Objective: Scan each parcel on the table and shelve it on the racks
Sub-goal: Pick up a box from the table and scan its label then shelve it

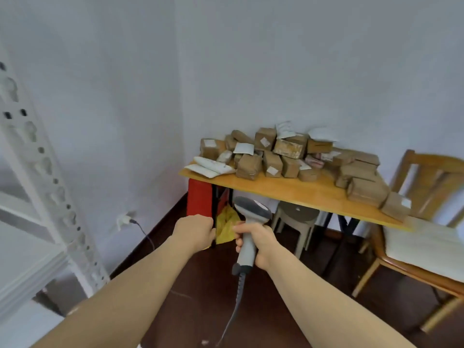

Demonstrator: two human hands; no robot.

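A pile of brown cardboard parcels [288, 156] and white mailer bags [211, 168] covers the back of a wooden table [288, 194] against the wall. My right hand [256, 242] grips the handle of a grey barcode scanner [251, 222], head up, its coiled cable hanging toward the floor. My left hand [194, 233] is beside it with fingers curled and nothing visible in it. Both hands are held in front of the table's near edge, below it. The white metal rack [37, 172] stands at the far left.
A wooden chair [421, 227] with a white cushion stands right of the table. Under the table are a grey stool [296, 217], a red box [200, 199] and a yellow bag [227, 227]. A wall socket with a plugged cord [125, 219] is low on the left wall. Dark floor below.
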